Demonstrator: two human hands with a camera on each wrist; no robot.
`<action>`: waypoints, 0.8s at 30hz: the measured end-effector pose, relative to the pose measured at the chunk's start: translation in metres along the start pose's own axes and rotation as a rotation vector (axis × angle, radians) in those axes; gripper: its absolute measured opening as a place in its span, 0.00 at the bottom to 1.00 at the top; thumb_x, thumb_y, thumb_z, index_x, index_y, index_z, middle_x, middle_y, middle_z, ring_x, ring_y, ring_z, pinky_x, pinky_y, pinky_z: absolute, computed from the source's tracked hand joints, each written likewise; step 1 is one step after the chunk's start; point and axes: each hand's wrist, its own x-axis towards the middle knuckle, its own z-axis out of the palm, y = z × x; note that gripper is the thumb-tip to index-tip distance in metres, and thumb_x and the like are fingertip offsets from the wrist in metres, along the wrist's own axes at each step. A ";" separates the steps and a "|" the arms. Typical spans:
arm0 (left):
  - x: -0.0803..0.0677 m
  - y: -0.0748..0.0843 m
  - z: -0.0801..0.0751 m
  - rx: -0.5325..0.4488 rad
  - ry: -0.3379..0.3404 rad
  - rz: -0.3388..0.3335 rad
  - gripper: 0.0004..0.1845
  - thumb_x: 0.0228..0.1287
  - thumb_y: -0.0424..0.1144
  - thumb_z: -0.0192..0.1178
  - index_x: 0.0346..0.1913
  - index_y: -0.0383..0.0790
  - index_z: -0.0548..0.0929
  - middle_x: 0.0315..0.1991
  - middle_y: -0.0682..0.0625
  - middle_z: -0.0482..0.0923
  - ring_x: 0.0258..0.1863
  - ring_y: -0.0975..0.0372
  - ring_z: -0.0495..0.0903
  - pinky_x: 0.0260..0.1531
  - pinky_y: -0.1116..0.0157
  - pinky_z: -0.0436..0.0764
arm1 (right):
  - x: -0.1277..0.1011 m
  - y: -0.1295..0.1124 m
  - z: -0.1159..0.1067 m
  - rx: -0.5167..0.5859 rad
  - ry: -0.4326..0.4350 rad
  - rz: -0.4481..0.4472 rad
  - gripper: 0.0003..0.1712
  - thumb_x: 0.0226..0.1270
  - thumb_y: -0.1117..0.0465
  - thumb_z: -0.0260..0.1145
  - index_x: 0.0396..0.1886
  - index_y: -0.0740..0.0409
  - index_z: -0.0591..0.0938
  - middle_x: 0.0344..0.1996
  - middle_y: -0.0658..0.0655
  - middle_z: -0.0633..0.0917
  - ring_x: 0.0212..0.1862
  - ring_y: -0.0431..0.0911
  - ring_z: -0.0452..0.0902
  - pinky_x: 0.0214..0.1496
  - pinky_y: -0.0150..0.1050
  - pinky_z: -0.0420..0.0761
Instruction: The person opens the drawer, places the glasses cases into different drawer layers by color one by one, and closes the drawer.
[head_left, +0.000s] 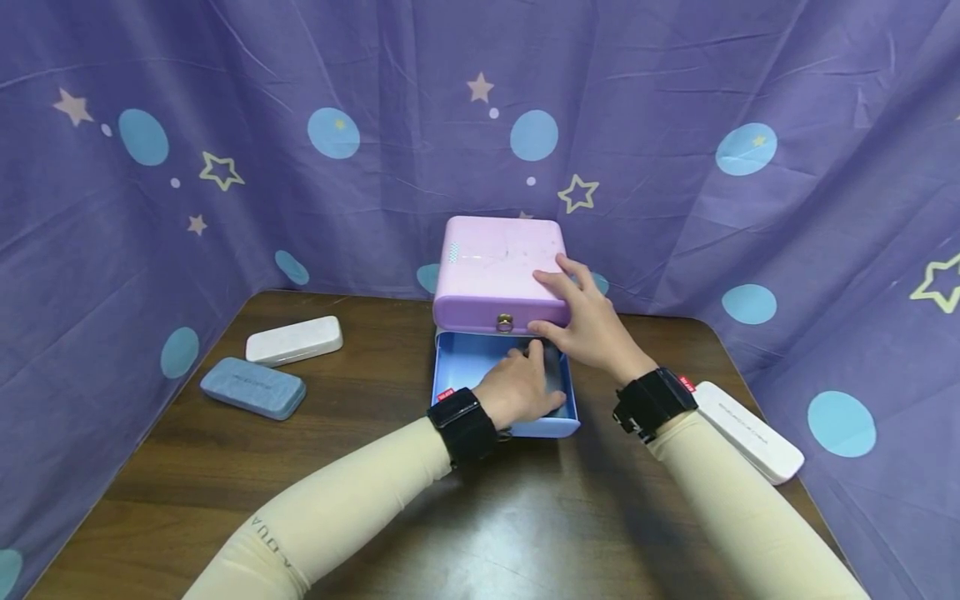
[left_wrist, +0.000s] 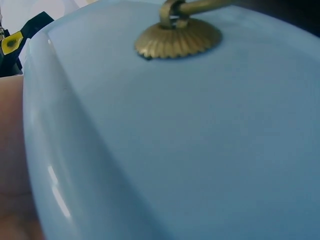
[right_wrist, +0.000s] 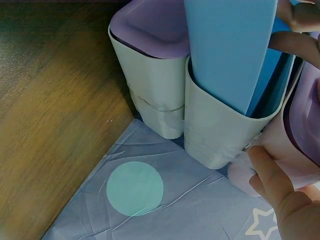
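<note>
- Pink box (head_left: 501, 268) sits at the table's (head_left: 225, 467) back edge; its blue drawer (head_left: 465, 358) is pulled out
- left hand (head_left: 521, 387) rests inside the drawer, fingers relaxed
- right hand (head_left: 588, 321) lies flat on the box, fingers straight

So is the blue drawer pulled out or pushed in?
Pulled out. The blue drawer sticks out in front of the pink box, and the left hand reaches inside it.

Left hand (head_left: 519, 390) hides the blue drawer's (head_left: 463, 360) contents.
</note>
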 end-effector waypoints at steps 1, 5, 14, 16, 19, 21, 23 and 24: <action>0.000 -0.001 0.000 0.001 -0.003 0.004 0.47 0.74 0.61 0.64 0.80 0.35 0.57 0.67 0.33 0.74 0.62 0.48 0.81 0.58 0.53 0.83 | 0.000 0.000 0.000 0.000 0.001 -0.001 0.45 0.64 0.53 0.82 0.78 0.50 0.72 0.82 0.67 0.57 0.73 0.74 0.68 0.64 0.72 0.75; -0.003 -0.004 -0.003 0.006 -0.013 0.022 0.47 0.75 0.60 0.63 0.82 0.36 0.56 0.70 0.34 0.73 0.65 0.47 0.79 0.61 0.52 0.82 | 0.000 0.001 0.001 0.000 0.005 -0.004 0.45 0.64 0.53 0.82 0.78 0.51 0.73 0.82 0.68 0.58 0.74 0.73 0.67 0.65 0.71 0.75; -0.013 -0.012 -0.018 0.049 0.007 0.117 0.41 0.75 0.57 0.64 0.81 0.40 0.64 0.68 0.34 0.77 0.65 0.45 0.81 0.61 0.50 0.82 | 0.000 0.001 0.000 0.002 0.001 0.000 0.45 0.65 0.53 0.81 0.78 0.50 0.72 0.83 0.67 0.57 0.73 0.74 0.68 0.65 0.71 0.75; -0.016 -0.015 -0.022 0.047 0.017 0.144 0.39 0.75 0.56 0.64 0.80 0.40 0.66 0.69 0.35 0.77 0.65 0.46 0.81 0.61 0.49 0.82 | 0.000 0.001 -0.001 0.002 0.001 -0.002 0.45 0.65 0.52 0.81 0.78 0.50 0.72 0.83 0.67 0.57 0.73 0.74 0.68 0.66 0.71 0.75; -0.021 -0.021 -0.030 0.036 0.041 0.185 0.36 0.75 0.55 0.65 0.78 0.41 0.70 0.64 0.38 0.79 0.60 0.49 0.82 0.57 0.51 0.84 | 0.000 0.000 -0.001 0.000 0.003 -0.002 0.45 0.65 0.52 0.81 0.78 0.50 0.73 0.83 0.67 0.58 0.74 0.73 0.67 0.66 0.71 0.74; -0.025 -0.027 -0.036 0.033 0.062 0.216 0.34 0.74 0.54 0.67 0.75 0.41 0.73 0.61 0.40 0.81 0.55 0.52 0.83 0.54 0.53 0.85 | -0.001 0.000 -0.001 -0.001 0.004 -0.001 0.44 0.65 0.52 0.81 0.78 0.50 0.73 0.83 0.67 0.58 0.74 0.73 0.67 0.67 0.70 0.74; -0.029 -0.033 -0.042 0.030 0.096 0.255 0.31 0.73 0.52 0.68 0.72 0.41 0.76 0.56 0.43 0.82 0.50 0.54 0.82 0.50 0.56 0.84 | 0.000 0.000 -0.001 -0.002 0.001 0.001 0.44 0.65 0.53 0.81 0.78 0.50 0.73 0.83 0.66 0.58 0.74 0.73 0.67 0.67 0.71 0.74; -0.031 -0.036 -0.044 0.029 0.115 0.281 0.30 0.73 0.52 0.69 0.70 0.41 0.78 0.56 0.44 0.82 0.48 0.55 0.82 0.50 0.57 0.84 | 0.000 0.000 -0.001 -0.003 -0.001 0.003 0.44 0.65 0.53 0.81 0.78 0.50 0.73 0.83 0.66 0.58 0.74 0.73 0.66 0.67 0.71 0.74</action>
